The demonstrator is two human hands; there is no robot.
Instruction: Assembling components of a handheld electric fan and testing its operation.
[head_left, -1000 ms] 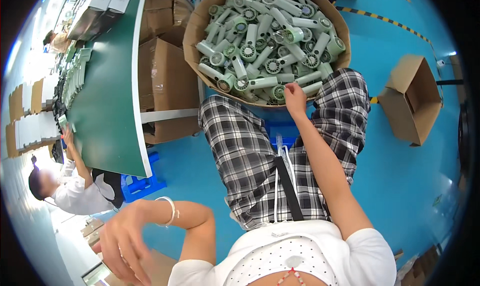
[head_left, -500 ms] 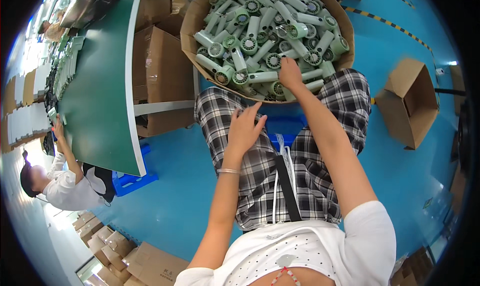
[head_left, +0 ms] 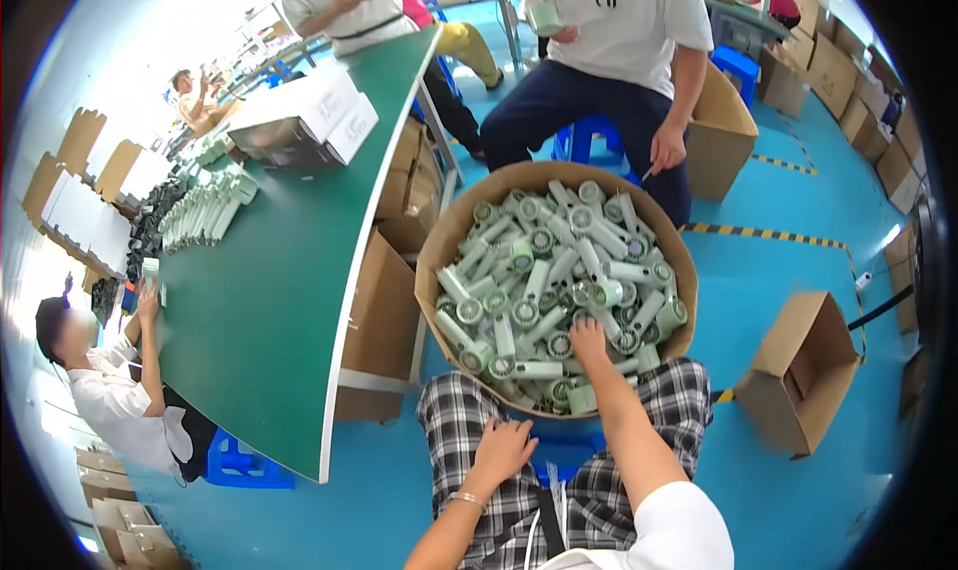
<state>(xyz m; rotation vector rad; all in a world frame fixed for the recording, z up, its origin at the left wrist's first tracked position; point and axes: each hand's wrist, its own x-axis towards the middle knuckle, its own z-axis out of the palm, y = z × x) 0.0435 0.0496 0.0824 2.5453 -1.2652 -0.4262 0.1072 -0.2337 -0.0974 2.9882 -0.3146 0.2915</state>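
A large round-sided cardboard box [head_left: 433, 288] full of pale green handheld fans [head_left: 539, 276] stands in front of my knees. Reaching in over its near side, my right hand [head_left: 589, 340] has its fingers curled down on a handheld fan near the front of the heap; the fingertips are partly hidden among the fans. On my left thigh, over the checked trousers, lies my left hand [head_left: 506, 448], its fingers apart and holding nothing.
At left runs a green-topped table [head_left: 269, 300] with white boxes [head_left: 304, 121] and rows of fans [head_left: 215, 206]. A person [head_left: 120, 380] works there. Another person [head_left: 619, 31] sits across the box, holding a fan [head_left: 545, 19]. An open carton [head_left: 778, 380] stands right.
The view has tilted up, bringing the people across the box into sight. My right hand stays at about the same spot among the fans. My left hand has settled lower onto the thigh.
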